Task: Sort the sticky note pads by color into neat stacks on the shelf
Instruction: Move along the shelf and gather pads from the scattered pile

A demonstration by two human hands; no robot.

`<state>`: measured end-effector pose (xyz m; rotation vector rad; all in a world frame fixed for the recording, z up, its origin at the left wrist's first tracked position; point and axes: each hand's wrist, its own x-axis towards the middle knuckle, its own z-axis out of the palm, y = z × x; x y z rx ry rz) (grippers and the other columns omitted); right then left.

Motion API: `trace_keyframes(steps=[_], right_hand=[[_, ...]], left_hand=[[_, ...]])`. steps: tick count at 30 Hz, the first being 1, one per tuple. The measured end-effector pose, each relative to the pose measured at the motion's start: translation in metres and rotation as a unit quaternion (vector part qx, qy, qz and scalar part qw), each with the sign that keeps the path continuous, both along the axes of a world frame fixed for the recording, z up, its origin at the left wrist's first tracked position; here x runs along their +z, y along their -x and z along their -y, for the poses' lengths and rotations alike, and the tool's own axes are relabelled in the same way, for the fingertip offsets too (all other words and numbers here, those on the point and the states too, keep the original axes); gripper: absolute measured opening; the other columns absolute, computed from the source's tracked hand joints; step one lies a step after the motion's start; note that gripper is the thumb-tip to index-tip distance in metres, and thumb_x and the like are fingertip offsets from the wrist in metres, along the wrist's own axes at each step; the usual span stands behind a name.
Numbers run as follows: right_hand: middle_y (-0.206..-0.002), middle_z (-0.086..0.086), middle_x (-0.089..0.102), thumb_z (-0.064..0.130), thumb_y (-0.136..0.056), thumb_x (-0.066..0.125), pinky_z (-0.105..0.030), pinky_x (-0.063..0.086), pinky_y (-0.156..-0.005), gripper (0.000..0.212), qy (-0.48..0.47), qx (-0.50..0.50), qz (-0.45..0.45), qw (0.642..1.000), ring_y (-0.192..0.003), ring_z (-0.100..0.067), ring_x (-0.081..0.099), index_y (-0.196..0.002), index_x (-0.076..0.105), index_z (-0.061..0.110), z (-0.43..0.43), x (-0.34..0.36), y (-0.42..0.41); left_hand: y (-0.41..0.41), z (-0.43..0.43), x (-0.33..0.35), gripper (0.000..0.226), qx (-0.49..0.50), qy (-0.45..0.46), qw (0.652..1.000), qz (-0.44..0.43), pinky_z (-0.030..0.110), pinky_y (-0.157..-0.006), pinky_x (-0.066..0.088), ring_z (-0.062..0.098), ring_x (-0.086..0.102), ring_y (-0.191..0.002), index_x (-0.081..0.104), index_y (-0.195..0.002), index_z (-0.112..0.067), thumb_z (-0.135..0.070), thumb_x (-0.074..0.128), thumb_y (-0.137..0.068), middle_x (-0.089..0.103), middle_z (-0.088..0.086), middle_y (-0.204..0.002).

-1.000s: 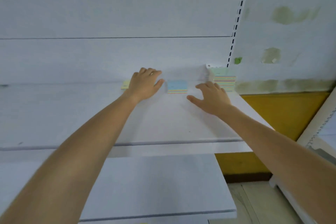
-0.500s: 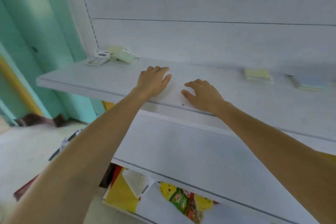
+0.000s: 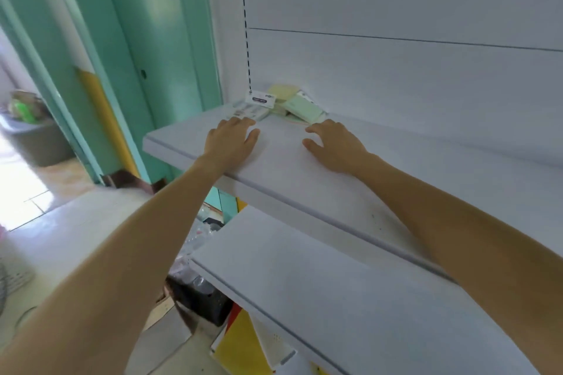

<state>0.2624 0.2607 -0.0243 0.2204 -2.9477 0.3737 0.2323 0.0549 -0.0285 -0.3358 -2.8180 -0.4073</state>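
Note:
A loose heap of sticky note pads lies in the far left corner of the white shelf [image 3: 380, 189]: a pale green pad [image 3: 303, 108] tilted on top, a pale yellow pad [image 3: 283, 91] behind it, and a white labelled pack [image 3: 251, 108] at the left. My left hand [image 3: 231, 140] lies flat on the shelf, fingertips just short of the white pack. My right hand [image 3: 335, 143] hovers or rests with relaxed fingers right before the green pad. Neither hand holds anything.
A slotted upright [image 3: 246, 39] and white back panel stand behind the heap. A lower white shelf [image 3: 350, 298] juts out beneath. Teal door frame [image 3: 170, 39] at left, a grey bin [image 3: 39, 140] beyond it, and packaged goods below the shelves.
The view has swung left along the shelf. Both hands have travelled from the sorted blue and yellow pads to the unsorted heap in the left corner, still holding nothing.

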Motion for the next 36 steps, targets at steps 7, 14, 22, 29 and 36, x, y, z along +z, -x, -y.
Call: trace_keyframes(steps=[7,14,22,29,36], right_hand=[[-0.141,-0.018,0.035,0.044,-0.094,0.034,-0.044,0.033,-0.105,0.054,0.088,-0.140,-0.018,0.986,-0.130,-0.035,0.030,-0.141,0.032,0.017,0.008,-0.003,0.095],[-0.135,-0.017,0.045,0.062,-0.087,0.033,-0.041,0.027,-0.103,0.067,0.145,-0.262,0.034,0.954,-0.127,-0.034,0.034,-0.137,0.034,0.018,0.012,-0.011,0.128],[-0.145,-0.009,0.041,0.041,-0.086,0.054,-0.039,0.029,-0.109,0.065,0.249,-0.263,0.000,0.932,-0.134,-0.032,0.035,-0.143,0.029,0.024,0.002,-0.016,0.130],[-0.132,-0.012,0.053,0.011,-0.086,0.050,-0.024,0.044,-0.081,0.043,0.395,-0.257,-0.116,0.874,-0.099,-0.020,0.055,-0.129,0.052,0.015,0.000,-0.017,0.125],[-0.134,-0.009,0.052,0.004,-0.083,0.048,-0.031,0.044,-0.096,0.044,0.424,-0.238,-0.149,0.861,-0.112,-0.026,0.055,-0.125,0.055,0.016,0.004,-0.015,0.123]], left_hand=[[0.073,0.034,-0.005,0.039,0.006,-0.002,1.000,-0.009,0.042,-0.103,0.036,0.031,0.043,-0.125,0.048,-0.131,-0.018,-0.032,0.037,-0.096,0.048,0.014,-0.134],[0.124,0.018,0.000,0.061,-0.018,0.011,0.999,0.038,0.041,-0.105,0.033,0.028,0.038,-0.130,0.045,-0.132,-0.021,-0.059,0.046,-0.084,0.044,0.008,-0.139],[0.145,0.005,-0.005,0.055,-0.067,0.093,0.993,0.007,0.041,-0.092,0.043,0.039,0.045,-0.115,0.045,-0.126,-0.008,-0.045,0.048,-0.086,0.051,0.022,-0.125],[0.143,0.020,0.010,0.052,-0.171,0.046,0.982,-0.058,0.040,-0.082,0.044,0.039,0.056,-0.095,0.030,-0.143,-0.027,-0.010,0.032,-0.094,0.051,0.024,-0.113],[0.143,0.013,0.010,0.039,-0.132,-0.383,0.914,0.012,0.051,-0.094,0.048,0.026,0.051,-0.099,0.054,-0.122,-0.007,-0.004,0.029,-0.093,0.054,0.015,-0.119]])
